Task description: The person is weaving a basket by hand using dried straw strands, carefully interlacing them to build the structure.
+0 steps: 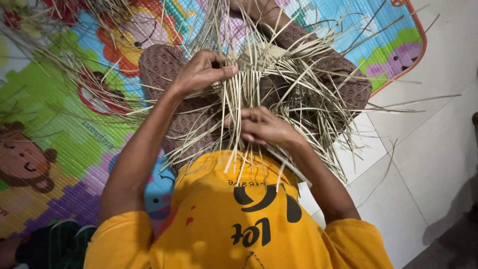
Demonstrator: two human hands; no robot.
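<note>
A partly woven piece of pale straw (259, 57) rests on my lap, with many long loose strips (298, 99) fanning out in every direction. My left hand (201, 72) grips the woven piece at its left side, fingers curled over the strips. My right hand (264, 127) is lower and closer to my body, fingers closed around a few loose strips that hang down over my yellow shirt (234, 214). My legs in brown patterned trousers (164, 65) lie under the straw.
A colourful cartoon play mat (64, 124) covers the floor beneath me and to the left. White floor tiles (428, 149) lie to the right. Dark cloth (55, 244) sits at the lower left corner. More loose straw (74, 20) lies at the upper left.
</note>
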